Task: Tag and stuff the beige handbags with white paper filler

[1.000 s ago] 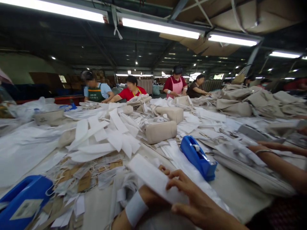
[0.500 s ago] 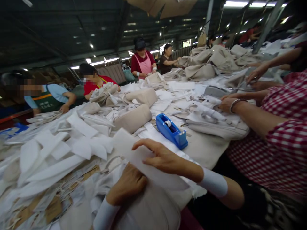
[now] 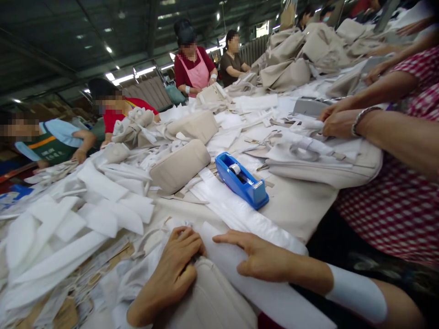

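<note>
Left hand arched over the beige leathery bag, fingers bunched; right hand, thumb and forefinger spread, touched the white foamy strip, newly right of it.

Both hands are bare, on the near side of the blue tape dispenser. On the right arm, above the right hand, a wide pale bluish-white band wraps the forearm like a short, smooth, plain tube. By the left hand, a sliver of pale cuff shows.
</note>
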Motion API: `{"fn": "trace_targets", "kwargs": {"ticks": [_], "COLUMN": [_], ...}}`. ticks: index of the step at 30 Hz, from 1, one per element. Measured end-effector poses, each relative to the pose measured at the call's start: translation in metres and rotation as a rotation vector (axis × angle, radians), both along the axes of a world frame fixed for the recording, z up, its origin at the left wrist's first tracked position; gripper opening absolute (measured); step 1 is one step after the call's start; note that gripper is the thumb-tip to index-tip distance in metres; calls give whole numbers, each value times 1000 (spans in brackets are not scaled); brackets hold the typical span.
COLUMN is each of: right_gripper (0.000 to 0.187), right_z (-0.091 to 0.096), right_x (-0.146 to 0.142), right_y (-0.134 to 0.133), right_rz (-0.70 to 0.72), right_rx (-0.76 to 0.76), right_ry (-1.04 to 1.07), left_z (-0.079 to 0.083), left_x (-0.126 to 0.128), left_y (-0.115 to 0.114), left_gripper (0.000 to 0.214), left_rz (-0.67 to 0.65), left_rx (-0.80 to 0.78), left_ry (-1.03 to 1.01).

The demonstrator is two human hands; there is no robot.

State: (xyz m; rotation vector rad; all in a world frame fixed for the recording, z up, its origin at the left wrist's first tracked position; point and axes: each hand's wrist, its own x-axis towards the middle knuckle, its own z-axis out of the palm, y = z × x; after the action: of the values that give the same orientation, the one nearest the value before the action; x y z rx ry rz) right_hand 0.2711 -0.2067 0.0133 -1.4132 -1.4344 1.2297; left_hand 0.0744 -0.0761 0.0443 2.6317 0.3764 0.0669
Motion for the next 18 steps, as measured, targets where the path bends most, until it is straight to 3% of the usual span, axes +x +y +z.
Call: {"fn": "trace_targets", "kwargs": {"ticks": [9, 15, 18], "right_gripper": [75, 46, 66], "right_z": [-24, -38, -37], "right_x": [-16, -45, -45], "right_y": [35, 60, 65], "right_rz": [77, -40, -60], "right_rx": [-10, 31, 7], "right_ry": [161, 253, 306], "left_z": [3, -1, -3], "left_x": [2, 2, 1], "left_y": [-2, 0, 1], "left_gripper": [25, 19, 23], "left_rz": [55, 81, 94], "left_rx": [-57, -31, 15], "left_ry": [20, 4, -20]}}
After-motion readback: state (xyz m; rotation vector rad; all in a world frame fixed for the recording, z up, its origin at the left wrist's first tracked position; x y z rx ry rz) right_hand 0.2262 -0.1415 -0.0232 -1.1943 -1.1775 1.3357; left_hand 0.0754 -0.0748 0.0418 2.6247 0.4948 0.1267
